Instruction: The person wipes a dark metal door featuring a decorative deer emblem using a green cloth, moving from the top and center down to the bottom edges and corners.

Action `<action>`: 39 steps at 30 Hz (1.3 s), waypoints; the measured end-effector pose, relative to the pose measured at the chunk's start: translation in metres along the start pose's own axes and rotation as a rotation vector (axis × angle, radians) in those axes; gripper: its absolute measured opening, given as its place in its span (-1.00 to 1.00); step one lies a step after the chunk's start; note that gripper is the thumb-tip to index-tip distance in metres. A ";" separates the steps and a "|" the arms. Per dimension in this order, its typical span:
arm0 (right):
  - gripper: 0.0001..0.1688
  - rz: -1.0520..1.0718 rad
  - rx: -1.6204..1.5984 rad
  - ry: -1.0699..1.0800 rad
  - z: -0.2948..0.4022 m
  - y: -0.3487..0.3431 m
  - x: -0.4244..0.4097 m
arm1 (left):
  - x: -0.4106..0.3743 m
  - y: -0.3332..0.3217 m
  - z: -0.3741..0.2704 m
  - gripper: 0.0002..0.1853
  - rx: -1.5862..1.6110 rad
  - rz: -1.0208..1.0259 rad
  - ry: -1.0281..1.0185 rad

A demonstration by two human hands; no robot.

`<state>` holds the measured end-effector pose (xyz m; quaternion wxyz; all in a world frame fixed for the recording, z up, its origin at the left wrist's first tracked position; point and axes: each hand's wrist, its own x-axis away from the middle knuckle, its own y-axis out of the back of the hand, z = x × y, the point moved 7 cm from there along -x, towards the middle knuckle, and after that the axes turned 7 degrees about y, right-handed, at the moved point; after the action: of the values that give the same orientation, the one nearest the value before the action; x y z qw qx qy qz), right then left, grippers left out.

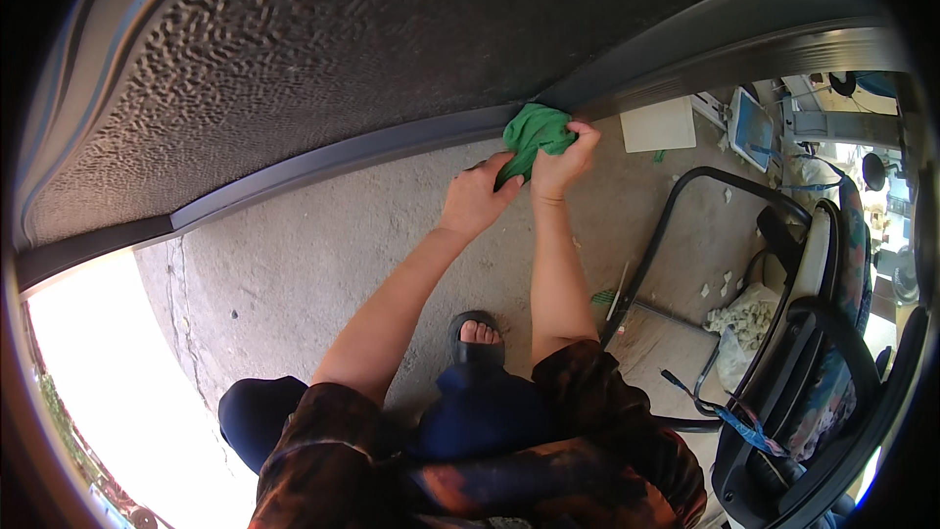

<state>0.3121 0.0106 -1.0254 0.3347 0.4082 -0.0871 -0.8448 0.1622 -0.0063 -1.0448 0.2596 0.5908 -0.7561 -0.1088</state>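
A crumpled green cloth (pixel 538 134) lies against the smooth lower rim (pixel 352 162) of a large dark panel with a pebbled, textured face (pixel 294 66). My right hand (pixel 564 162) grips the cloth from its right side, the fingers bent into the fabric. On the other side, my left hand (pixel 481 191) holds the cloth's lower, hanging part between thumb and fingers. Both hands are close together just below the rim, with the cloth between them. The fingertips of my left hand are partly hidden.
At the right a black-framed armchair (pixel 793 235) stands on the concrete floor (pixel 294 286). Beside it is a plastic bag of pale scraps (pixel 742 330). A white board (pixel 657 125) and a blue-and-white tray (pixel 750 128) are farther back. My sandaled foot (pixel 477 338) is below my hands.
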 end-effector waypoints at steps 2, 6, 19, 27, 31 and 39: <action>-0.69 0.035 0.004 -0.066 -0.015 -0.004 0.008 | 0.001 -0.009 0.006 -0.59 -0.018 -0.001 0.017; -0.69 0.087 0.031 -0.116 -0.018 -0.008 0.010 | 0.002 -0.014 0.017 -0.61 -0.003 -0.048 -0.012; -0.66 -0.433 0.044 0.400 0.143 0.064 -0.089 | 0.029 0.083 -0.105 -0.56 0.207 -0.271 -0.379; -0.79 -0.195 0.111 0.368 0.084 0.006 -0.041 | 0.020 0.073 -0.054 -0.55 0.071 -0.279 -0.308; -0.75 -0.267 0.050 0.303 0.103 0.026 -0.059 | 0.026 0.083 -0.072 -0.53 0.007 -0.274 -0.463; -0.73 -0.399 0.059 0.467 0.106 0.022 -0.054 | 0.012 0.091 -0.069 -0.55 -0.643 -0.390 -0.529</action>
<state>0.2678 0.0146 -0.9132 0.1610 0.6100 0.0497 -0.7743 0.1195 0.0179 -0.9408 0.2025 0.5634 -0.5988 -0.5319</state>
